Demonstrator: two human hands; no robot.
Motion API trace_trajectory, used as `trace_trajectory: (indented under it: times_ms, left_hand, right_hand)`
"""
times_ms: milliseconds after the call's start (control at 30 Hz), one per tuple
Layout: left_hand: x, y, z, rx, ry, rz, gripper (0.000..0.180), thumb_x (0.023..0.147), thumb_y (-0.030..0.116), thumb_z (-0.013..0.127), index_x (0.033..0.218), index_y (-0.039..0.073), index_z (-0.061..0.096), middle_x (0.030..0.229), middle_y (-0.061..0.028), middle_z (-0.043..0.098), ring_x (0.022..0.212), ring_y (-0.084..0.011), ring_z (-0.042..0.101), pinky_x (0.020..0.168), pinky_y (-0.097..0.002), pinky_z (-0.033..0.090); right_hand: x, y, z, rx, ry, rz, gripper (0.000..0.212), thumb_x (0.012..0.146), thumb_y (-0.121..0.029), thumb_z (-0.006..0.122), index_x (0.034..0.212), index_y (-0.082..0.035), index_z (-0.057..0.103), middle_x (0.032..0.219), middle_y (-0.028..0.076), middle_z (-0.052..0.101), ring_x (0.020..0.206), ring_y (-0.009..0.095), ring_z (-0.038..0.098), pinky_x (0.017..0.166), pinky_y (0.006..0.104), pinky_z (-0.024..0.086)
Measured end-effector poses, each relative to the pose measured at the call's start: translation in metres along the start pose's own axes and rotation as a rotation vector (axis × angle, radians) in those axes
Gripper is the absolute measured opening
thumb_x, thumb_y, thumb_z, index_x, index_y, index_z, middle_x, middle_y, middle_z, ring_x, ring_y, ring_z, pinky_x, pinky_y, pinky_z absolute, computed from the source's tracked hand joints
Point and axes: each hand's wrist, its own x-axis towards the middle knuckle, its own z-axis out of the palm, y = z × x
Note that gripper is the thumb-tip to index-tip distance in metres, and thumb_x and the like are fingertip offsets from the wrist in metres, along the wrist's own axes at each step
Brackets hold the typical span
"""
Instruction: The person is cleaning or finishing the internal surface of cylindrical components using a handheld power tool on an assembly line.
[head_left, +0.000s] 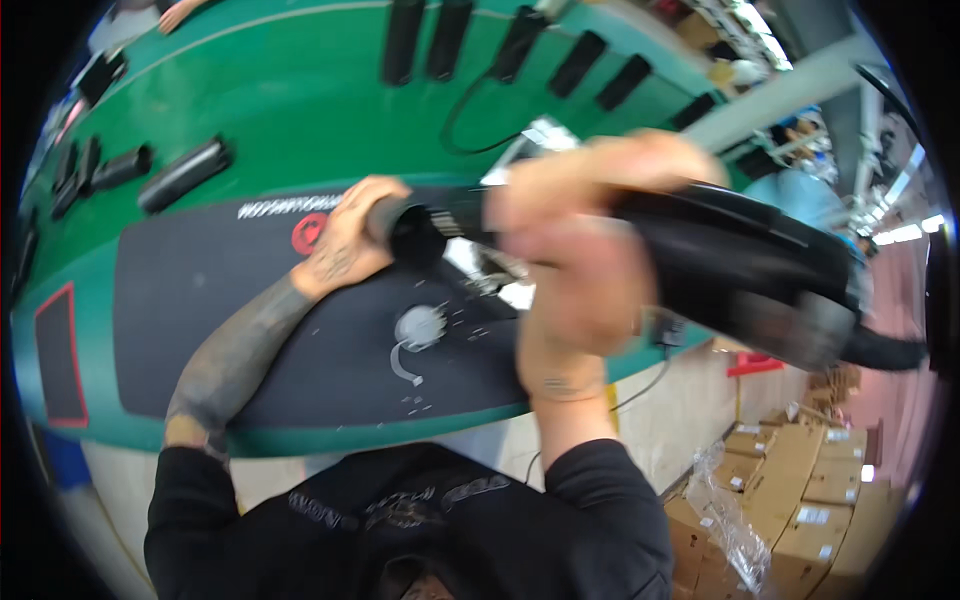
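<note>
My right hand, smeared by motion, is wrapped round a long black power tool held above a board. The tool's thick body stretches to the right. My left hand lies over the board, its fingers curled on a short black cylinder at the tool's left end. Whether that cylinder is part of the tool, I cannot tell. Under both arms is the green board with a dark grey top. A light grey round piece with a curved strip sits on it, with small white bits around.
Black cylinders lie on the green table at the left, and several more stand along the back. A shiny metallic object is partly hidden behind my right hand. Cardboard boxes with clear plastic wrap are stacked at the lower right.
</note>
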Motion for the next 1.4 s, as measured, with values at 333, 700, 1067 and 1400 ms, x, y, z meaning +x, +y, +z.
trace_trajectory:
  times_ms: [333, 700, 1067, 1400]
  left_hand:
    - [-0.026, -0.034, -0.009, 0.02, 0.134, -0.17, 0.059, 0.059, 0.005, 0.074, 0.114, 0.012, 0.055, 0.11, -0.0051, 0.059, 0.097, -0.024, 0.059, 0.088, -0.0351, 0.045]
    - [-0.034, -0.043, -0.009, -0.032, 0.103, -0.053, 0.059, 0.056, 0.008, 0.078, 0.11, 0.013, 0.057, 0.106, -0.0038, 0.061, 0.095, -0.0236, 0.06, 0.087, -0.0354, 0.046]
    - [-0.031, -0.038, -0.013, -0.088, 0.051, -0.033, 0.058, 0.056, 0.009, 0.079, 0.109, 0.013, 0.057, 0.104, -0.0039, 0.061, 0.093, -0.0237, 0.06, 0.086, -0.0354, 0.046]
    - [-0.028, -0.039, -0.009, -0.055, 0.055, -0.057, 0.059, 0.054, 0.009, 0.077, 0.11, 0.012, 0.056, 0.102, -0.0046, 0.062, 0.09, -0.0246, 0.06, 0.085, -0.035, 0.046]
  right_hand:
    - [-0.017, -0.031, -0.053, 0.367, -0.334, 0.047, 0.037, 0.076, -0.019, 0.073, 0.105, -0.012, 0.052, 0.079, -0.004, 0.061, 0.062, 0.007, 0.057, 0.062, 0.0253, 0.045]
    - [-0.018, -0.009, -0.047, 0.668, -0.187, 0.353, 0.02, 0.067, -0.022, 0.07, 0.082, -0.012, 0.061, 0.066, -0.007, 0.061, 0.049, 0.002, 0.056, 0.055, 0.0158, 0.045]
    - [-0.02, -0.033, -0.065, 0.715, -0.091, -0.112, 0.015, 0.063, -0.021, 0.068, 0.06, -0.02, 0.053, 0.061, -0.009, 0.062, 0.048, 0.002, 0.055, 0.056, 0.0181, 0.044]
    - [-0.015, 0.033, -0.004, 0.378, -0.376, -0.015, 0.03, 0.087, -0.023, 0.048, 0.113, -0.01, 0.053, 0.083, -0.002, 0.054, 0.068, 0.01, 0.048, 0.069, 0.0309, 0.037]
